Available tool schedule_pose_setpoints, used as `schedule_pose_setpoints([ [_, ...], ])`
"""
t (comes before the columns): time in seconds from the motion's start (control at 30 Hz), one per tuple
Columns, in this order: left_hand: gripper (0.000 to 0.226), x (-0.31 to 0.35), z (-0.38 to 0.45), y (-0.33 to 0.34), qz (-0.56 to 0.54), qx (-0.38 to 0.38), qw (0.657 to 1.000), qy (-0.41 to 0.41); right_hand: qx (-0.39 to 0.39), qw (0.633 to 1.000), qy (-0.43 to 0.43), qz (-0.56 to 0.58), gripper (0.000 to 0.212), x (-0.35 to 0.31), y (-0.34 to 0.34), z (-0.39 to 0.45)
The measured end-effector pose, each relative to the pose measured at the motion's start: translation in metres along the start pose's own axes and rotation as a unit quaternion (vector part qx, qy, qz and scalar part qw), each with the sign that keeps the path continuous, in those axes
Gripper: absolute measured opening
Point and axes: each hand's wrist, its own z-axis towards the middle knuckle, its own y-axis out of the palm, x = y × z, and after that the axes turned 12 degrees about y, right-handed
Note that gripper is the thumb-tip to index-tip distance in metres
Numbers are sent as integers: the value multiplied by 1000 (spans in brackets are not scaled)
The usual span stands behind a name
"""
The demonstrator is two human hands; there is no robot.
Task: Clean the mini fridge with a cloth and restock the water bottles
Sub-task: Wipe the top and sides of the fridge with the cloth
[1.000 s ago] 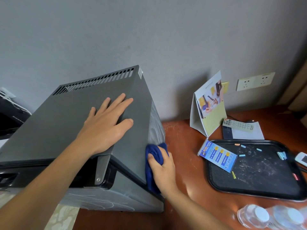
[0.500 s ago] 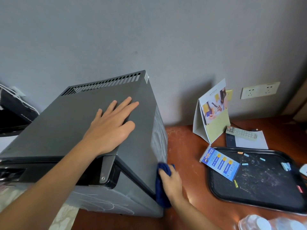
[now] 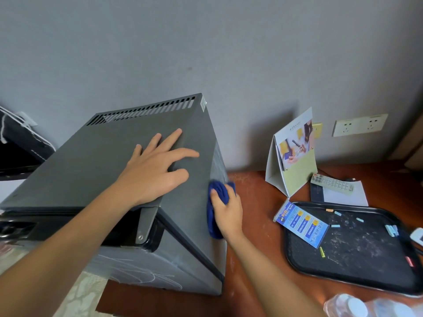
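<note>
The grey mini fridge (image 3: 96,170) stands on the reddish wooden table (image 3: 256,225), its front corner close to the table's near edge; in my judgement a hard sideways push from wiping could slide or rock it toward that edge. The left hand (image 3: 155,170) lies flat on the fridge top, fingers spread and straight, which steadies it. The black tray (image 3: 357,277) sits well to the right, leaving a bare strip of table between it and the fridge wall, enough room for the forearm to sweep. A wide swing could knock the tent-shaped calendar (image 3: 295,154) or the blue leaflet (image 3: 302,225) overhanging the tray's rim. The right hand (image 3: 226,213) presses the blue cloth (image 3: 217,197) against the fridge's right side near the top edge, fingers curled round its bunched folds. The water bottles (image 3: 366,305) wait at the lower right corner, where the elbow might tip them.
</note>
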Motion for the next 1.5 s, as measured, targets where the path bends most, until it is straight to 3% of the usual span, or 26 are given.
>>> schedule_pose_setpoints([
  [0.17, 30, 1, -1, 1, -27, 1, 1000, 3, -77, 968, 223, -81, 37, 136, 0, -10],
  [0.27, 18, 0, 0, 1, -20, 5, 1000, 12, -79, 954, 262, -123, 47, 168, 1, -20],
  [0.37, 14, -1, 1, 2, -8, 8, 1000, 7, -78, 958, 255, -105, 28, 145, -1, -17],
  [0.43, 14, -2, 1, 3, 1, 10, 1000, 14, -59, 969, 227, -74, 22, 107, -2, -15],
  [0.53, 15, -4, 1, 3, 6, 9, 1000, 17, -24, 990, 135, -40, 39, 28, -5, -10],
  [0.67, 45, -2, 2, 2, 3, 3, 1000, 13, -46, 997, -44, 39, 33, -83, -13, -8],
  [0.77, 52, -2, 2, 2, 10, 9, 1000, 18, -78, 983, -142, 85, 43, -119, -13, -3],
  [0.83, 54, -2, 2, 3, 12, 11, 1000, 18, -65, 980, -175, 75, 38, -117, -12, 5],
  [0.9, 49, -1, 1, 2, 13, 11, 1000, 19, -38, 987, -144, 64, 34, -98, -10, 17],
  [1.0, 24, 1, 1, 2, 9, 7, 1000, 16, -12, 1000, -19, 18, 48, -45, -5, 32],
  [1.17, 18, 0, 3, 3, 12, 7, 1000, 9, -65, 971, 209, -91, 38, 107, -6, 6],
  [1.27, 18, 1, 2, 3, 9, 4, 1000, 5, -105, 954, 224, -171, 37, 163, -7, -6],
  [1.37, 20, 0, 1, 3, 7, 4, 1000, 8, -111, 943, 253, -183, 30, 148, -10, -3],
  [1.5, 20, -3, 1, 3, 8, 2, 1000, 16, -135, 948, 263, -123, 51, 145, -12, -23],
])
